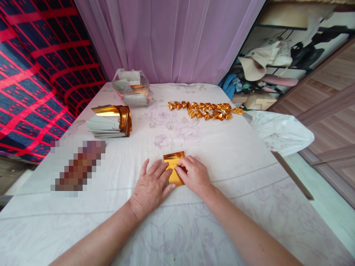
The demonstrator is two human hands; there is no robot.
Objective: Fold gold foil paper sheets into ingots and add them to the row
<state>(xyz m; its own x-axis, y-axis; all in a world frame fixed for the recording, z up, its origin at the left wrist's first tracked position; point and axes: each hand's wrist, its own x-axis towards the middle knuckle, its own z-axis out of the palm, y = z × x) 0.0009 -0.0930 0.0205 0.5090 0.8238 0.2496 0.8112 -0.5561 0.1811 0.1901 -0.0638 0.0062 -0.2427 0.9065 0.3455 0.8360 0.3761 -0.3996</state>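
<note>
A small sheet of shiny gold foil paper [174, 159] lies on the cloth-covered table in front of me, with a crease or edge running across it. My left hand [151, 184] rests flat on its left side, fingers spread and palm down. At the right side of the sheet, my right hand [195, 174] has thumb and forefinger pinched together on the paper, the other fingers curled in. Part of the foil is hidden under both hands.
A folded stack of gold foil sheets with pale backs [111, 123] stands at the left. Behind it sits a clear plastic bag of similar sheets [131, 88]. Several folded gold foil pieces [206, 107] lie in rows at the back right. A white bag [280, 131] hangs beyond the right edge.
</note>
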